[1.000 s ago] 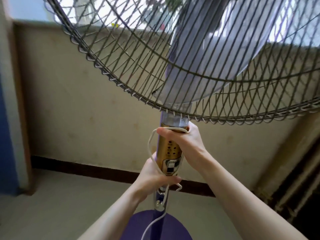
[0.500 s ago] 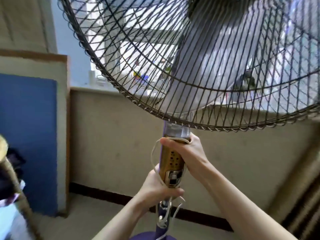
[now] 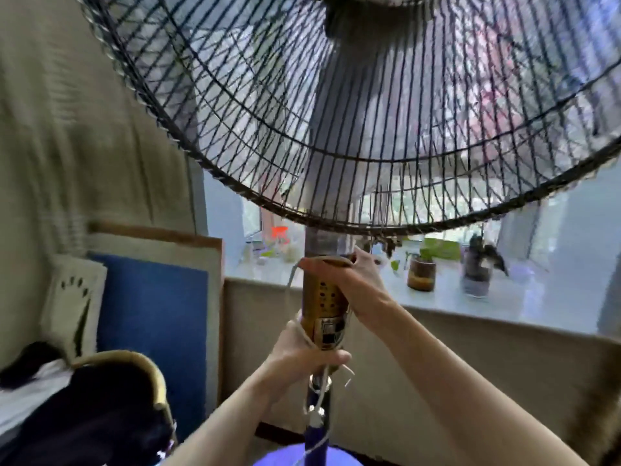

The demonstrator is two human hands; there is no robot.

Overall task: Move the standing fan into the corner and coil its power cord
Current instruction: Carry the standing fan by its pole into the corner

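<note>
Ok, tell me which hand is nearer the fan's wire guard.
Right. The right hand grips the top of the gold control column, just under the wire guard. The left hand wraps the column's lower end, farther below the guard.

Dark metal wire on the fan grille (image 3: pixel 255 122), thin and slightly dull; glossy gold plastic on the control column (image 3: pixel 324 307), smooth purple finish on the pole (image 3: pixel 317 442) below. White, smooth-sheathed power cord (image 3: pixel 291 280). Matt blue board (image 3: pixel 151 327), woven cane chair back (image 3: pixel 144 364), pale glossy windowsill (image 3: pixel 504 304).
</note>
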